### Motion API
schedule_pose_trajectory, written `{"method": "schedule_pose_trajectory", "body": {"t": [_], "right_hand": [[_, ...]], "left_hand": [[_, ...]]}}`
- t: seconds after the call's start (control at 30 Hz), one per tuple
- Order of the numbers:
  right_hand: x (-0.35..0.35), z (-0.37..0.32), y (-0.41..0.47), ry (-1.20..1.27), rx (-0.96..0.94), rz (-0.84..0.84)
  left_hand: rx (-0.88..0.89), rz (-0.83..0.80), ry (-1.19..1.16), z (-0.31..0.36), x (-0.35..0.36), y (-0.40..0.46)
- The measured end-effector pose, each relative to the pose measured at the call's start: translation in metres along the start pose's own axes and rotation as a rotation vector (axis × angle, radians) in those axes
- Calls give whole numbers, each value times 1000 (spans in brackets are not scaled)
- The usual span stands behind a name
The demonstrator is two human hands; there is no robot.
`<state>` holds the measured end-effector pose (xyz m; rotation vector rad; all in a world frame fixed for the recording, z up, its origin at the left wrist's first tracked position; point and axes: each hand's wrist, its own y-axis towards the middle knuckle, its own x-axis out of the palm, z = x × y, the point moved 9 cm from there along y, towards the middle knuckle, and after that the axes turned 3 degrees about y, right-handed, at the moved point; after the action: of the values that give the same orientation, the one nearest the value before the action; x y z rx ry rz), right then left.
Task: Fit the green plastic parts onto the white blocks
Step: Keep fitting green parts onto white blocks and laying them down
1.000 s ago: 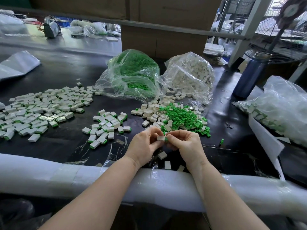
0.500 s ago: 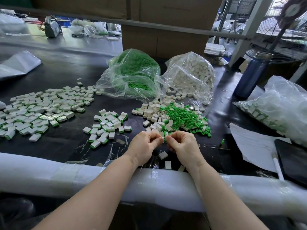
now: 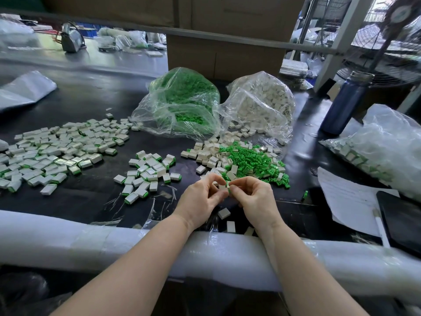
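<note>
The left hand (image 3: 200, 197) pinches a white block (image 3: 222, 187) just above the table edge, and the green part (image 3: 227, 185) pinched by the right hand (image 3: 252, 197) sits against the block's right end

The left hand (image 3: 200, 197) and right hand (image 3: 254, 197) are pinching one white block (image 3: 222, 187) between them, a green part (image 3: 227, 184) sitting against its right edge, above the black worktop (image 3: 86, 197), just in front of the loose green parts (image 3: 252, 160)
</note>
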<state>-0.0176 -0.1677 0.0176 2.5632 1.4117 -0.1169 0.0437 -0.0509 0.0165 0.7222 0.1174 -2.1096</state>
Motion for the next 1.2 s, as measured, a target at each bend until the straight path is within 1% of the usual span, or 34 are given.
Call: {"method": "schedule_pose_trajectory", "body": {"t": [0.1, 0.17, 0.23, 0.4, 0.57, 0.67, 0.73, 0.8, 0.9, 0.97, 1.2], "right_hand": [[-1, 2, 0, 77, 29, 0], [1, 2, -1, 135, 43, -25], [1, 2, -2, 152, 45, -37], [2, 1, -1, 67, 41, -23], [6, 5, 1, -90, 39, -67], [6, 6, 1, -132, 32, -81], [5, 6, 0, -138, 40, -88], [5, 6, 0, -93, 58, -97], [6, 6, -2, 46, 95, -105], [6, 4, -3, 80, 96, -103], [6, 3, -3, 5, 89, -126]], "left_hand": [[8, 21, 54, 0, -2, 0], [1, 49, 18, -1, -5, 0], [-2, 42, -12, 0, -6, 0], [-24, -12, -31, -2, -2, 0], [-27, -19, 68, -3, -1, 1], [-12, -19, 110, -2, -1, 1], [6, -11, 114, 0, -1, 0], [30, 2, 103, 5, -3, -1], [24, -2, -17, 8, -4, -2], [15, -18, -72, 9, -3, -3], [32, -33, 32, 8, -1, -1]]}}
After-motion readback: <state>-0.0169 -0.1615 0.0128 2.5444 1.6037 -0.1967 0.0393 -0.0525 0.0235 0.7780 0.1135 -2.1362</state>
